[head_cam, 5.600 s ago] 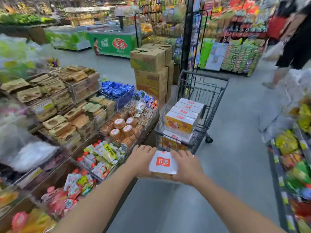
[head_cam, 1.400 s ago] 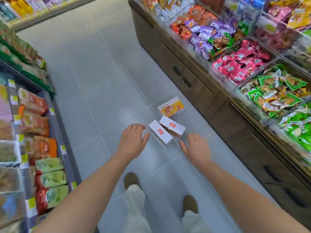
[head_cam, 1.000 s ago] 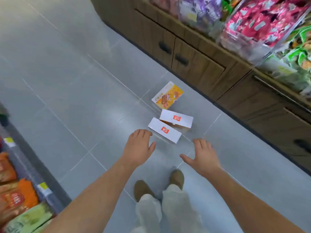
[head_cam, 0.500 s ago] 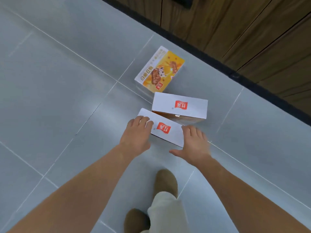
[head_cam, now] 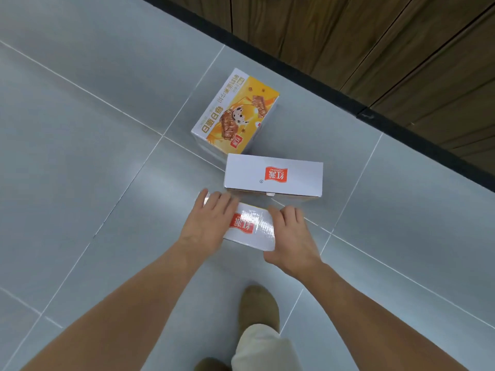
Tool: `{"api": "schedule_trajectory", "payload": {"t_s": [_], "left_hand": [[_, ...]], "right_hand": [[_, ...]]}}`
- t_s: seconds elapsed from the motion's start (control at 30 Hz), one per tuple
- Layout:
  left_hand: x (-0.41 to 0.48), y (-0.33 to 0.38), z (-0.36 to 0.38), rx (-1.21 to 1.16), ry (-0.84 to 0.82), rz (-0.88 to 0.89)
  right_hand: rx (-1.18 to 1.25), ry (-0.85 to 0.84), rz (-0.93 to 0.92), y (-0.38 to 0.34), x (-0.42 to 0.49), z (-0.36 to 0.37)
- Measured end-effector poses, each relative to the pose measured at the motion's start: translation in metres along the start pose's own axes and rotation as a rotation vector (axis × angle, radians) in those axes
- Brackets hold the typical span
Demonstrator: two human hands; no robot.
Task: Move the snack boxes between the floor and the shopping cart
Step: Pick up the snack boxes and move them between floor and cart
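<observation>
Three snack boxes lie on the grey tiled floor. The nearest snack box point(head_cam: 250, 228) is white with a red logo. My left hand point(head_cam: 211, 222) clasps its left end and my right hand point(head_cam: 290, 234) its right end. Just behind it sits a second white box point(head_cam: 273, 175) with the same red logo. Farther back lies a yellow-faced box point(head_cam: 235, 113) printed with snack pictures. The shopping cart is out of view.
A dark wooden cabinet front point(head_cam: 375, 36) with a black plinth point(head_cam: 308, 76) runs diagonally across the top right. My shoe point(head_cam: 258, 307) and light trouser leg point(head_cam: 263, 349) are just below the hands. Floor tiles point(head_cam: 80, 156) spread to the left.
I turned from the cart to the floor and bent down. Both hands went from open above the boxes to closing on the ends of the nearest white box.
</observation>
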State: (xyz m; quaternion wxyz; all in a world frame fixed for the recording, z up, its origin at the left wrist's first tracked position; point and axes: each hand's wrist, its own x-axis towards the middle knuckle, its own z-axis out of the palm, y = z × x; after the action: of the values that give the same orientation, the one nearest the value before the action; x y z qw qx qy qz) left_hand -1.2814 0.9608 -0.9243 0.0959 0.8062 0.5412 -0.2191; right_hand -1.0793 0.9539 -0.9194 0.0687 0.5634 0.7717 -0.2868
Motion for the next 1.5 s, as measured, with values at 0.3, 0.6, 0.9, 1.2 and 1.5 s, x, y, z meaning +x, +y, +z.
{"api": "schedule_trajectory", "payload": {"t_s": [0.3, 0.6, 0.9, 1.2, 1.5], "left_hand": [[-0.068, -0.007, -0.129, -0.207, -0.077, 0.086], [-0.175, -0.013, -0.375, -0.168, 0.053, 0.055], [-0.264, 0.037, -0.611, -0.198, 0.194, 0.162], [-0.262, 0.220, -0.751, -0.114, 0.139, 0.415], [-0.206, 0.465, -0.847, 0.078, 0.257, 0.717]], "right_hand": [[0.050, 0.017, -0.039, -0.032, -0.084, -0.124], [-0.089, 0.170, -0.044, -0.106, -0.188, -0.331], [-0.189, 0.421, 0.068, -0.148, -0.329, -0.535], [-0.099, 0.447, 0.293, -0.032, -0.497, -0.634], [-0.113, 0.599, 0.520, 0.161, -0.652, -0.674]]}}
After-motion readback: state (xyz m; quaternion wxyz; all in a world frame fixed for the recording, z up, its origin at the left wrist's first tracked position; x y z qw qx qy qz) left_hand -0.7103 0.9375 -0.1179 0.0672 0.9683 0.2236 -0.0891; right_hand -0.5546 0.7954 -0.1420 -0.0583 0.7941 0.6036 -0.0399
